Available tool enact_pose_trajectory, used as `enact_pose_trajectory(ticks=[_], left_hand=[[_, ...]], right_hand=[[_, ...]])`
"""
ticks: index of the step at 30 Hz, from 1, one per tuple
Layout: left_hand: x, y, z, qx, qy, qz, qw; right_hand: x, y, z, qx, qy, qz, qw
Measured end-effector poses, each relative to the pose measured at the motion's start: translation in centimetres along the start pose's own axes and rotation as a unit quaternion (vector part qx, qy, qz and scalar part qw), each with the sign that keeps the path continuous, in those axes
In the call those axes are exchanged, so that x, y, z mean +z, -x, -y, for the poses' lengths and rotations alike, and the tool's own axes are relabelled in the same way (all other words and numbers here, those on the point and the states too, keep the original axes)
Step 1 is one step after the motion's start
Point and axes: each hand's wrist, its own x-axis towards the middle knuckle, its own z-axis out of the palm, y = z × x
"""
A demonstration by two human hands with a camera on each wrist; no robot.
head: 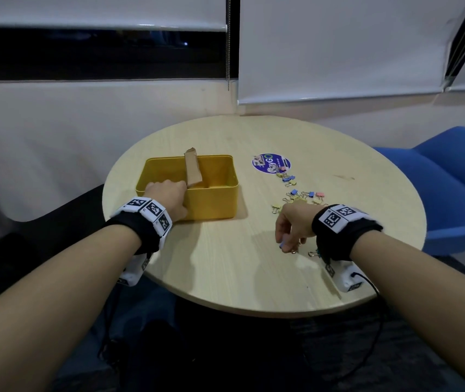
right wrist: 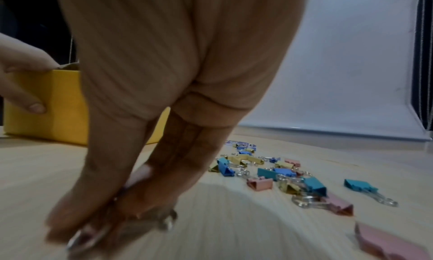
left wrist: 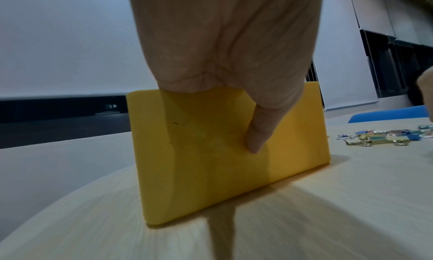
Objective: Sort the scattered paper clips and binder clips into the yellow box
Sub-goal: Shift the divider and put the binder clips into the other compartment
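At centre left of the head view, the yellow box (head: 211, 202) sits on the round table (head: 225, 264), its cardboard divider (head: 192, 171) leaning across the inside. Left hand (head: 166, 198) grips the box's near left rim, fingers curled over the edge, thumb (left wrist: 257, 134) pressed on the outer wall. Right of the box, well apart from it, binder clips (head: 305, 195) lie scattered in blue, yellow and pink; some overlap a round sticker (head: 271, 163). Right hand (head: 293, 227), lower right of centre, points its fingers down at the tabletop and pinches a small clip (head: 288, 248); the wrist view is blurred, its type uncertain. Another clip (head: 314, 253) lies just beside that wrist. Tabletop is pale wood grain. Blue chair (head: 452, 193) stands at right; white blinds (head: 338, 46) hang behind.
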Motion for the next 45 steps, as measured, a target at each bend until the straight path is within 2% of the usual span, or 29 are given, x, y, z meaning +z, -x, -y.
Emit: enact_pose_trajectory(ticks=[4,9,12,14,16,29,35,37,40,45], left_hand=[[0.0,0.0,0.1,-0.001,-0.005,-0.004,1.000],[0.2,-0.2,0.1,-0.002,-0.010,-0.003,1.000],[0.1,-0.2,0.1,-0.001,-0.012,-0.003,1.000],[0.1,-0.2,0.1,-0.001,-0.007,-0.002,1.000],[0.1,-0.2,0.1,0.001,-0.001,-0.004,1.000],[0.3,-0.2,0.2,0.004,0.009,-0.012,1.000],[0.2,-0.1,0.1,0.007,0.002,-0.018,1.000],[0.2,-0.1,0.2,0.007,0.002,-0.016,1.000],[0.2,-0.1,0.3,0.008,0.003,-0.012,1.000],[0.3,-0.2,0.2,0.008,0.005,-0.015,1.000]], right_hand=[[0.6,-1.1,0.9,-0.028,0.049,-0.092,0.994],[-0.1,-1.7,1.5,-0.030,0.009,-0.149,0.988],[-1.1,-1.5,0.7,-0.002,-0.014,-0.128,0.992],[-1.0,-1.5,0.3,0.024,-0.001,-0.099,0.995],[-0.4,-1.9,0.0,0.039,0.024,-0.098,0.994],[-0.1,-2.7,1.7,0.053,0.058,-0.105,0.991],[0.0,-3.0,2.8,0.025,0.069,-0.111,0.991],[-0.5,-2.9,3.0,0.009,0.060,-0.137,0.989],[-2.3,-2.8,3.4,-0.018,0.017,-0.219,0.976],[-5.5,-3.0,5.3,-0.030,-0.078,-0.365,0.927]])
